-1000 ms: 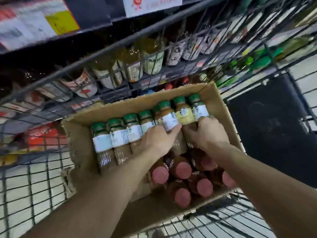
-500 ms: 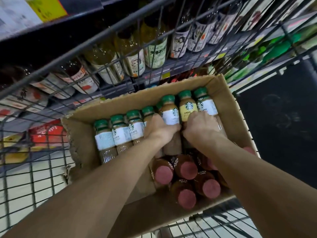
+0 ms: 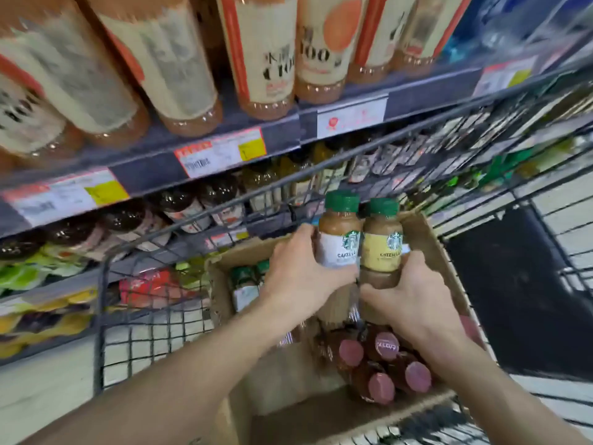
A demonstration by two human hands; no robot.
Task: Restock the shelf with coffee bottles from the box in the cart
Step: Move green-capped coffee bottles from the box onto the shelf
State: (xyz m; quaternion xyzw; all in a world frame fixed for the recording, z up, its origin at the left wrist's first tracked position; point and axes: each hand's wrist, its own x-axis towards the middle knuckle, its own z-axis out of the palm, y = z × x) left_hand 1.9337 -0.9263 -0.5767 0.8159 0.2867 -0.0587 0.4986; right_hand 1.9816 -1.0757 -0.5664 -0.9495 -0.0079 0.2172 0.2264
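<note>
While both hands are raised above the cardboard box [image 3: 423,232] in the wire cart [image 3: 106,303], each holds one green-capped coffee bottle upright, and the two bottles stand side by side, touching or nearly so. Wrapped around the lower half of the white-labelled bottle [image 3: 338,239], the left hand [image 3: 298,281] has its fingers curled behind the glass at the left and its thumb pressed across the front just under the label. Lower down, the right hand [image 3: 414,300] grips the yellow-labelled bottle [image 3: 382,244], with its thumb lying across the brown base and its fingers closed around the right side, one fingertip reaching the label's edge. Both bottles rise well clear of the box, their caps level with the cart's top rail. Inside the box, four pink-capped bottles [image 3: 382,388] show clustered under the right wrist, and two more green-capped bottles [image 3: 244,284] stand at the far left corner, partly hidden by the left hand; whether more lie behind the arms cannot be told. Beyond the cart, the shelf [image 3: 154,165] carries one row of tall orange-labelled drinks [image 3: 263,56] above and dark-capped bottles [image 3: 179,203] below, too blurred to count.
</note>
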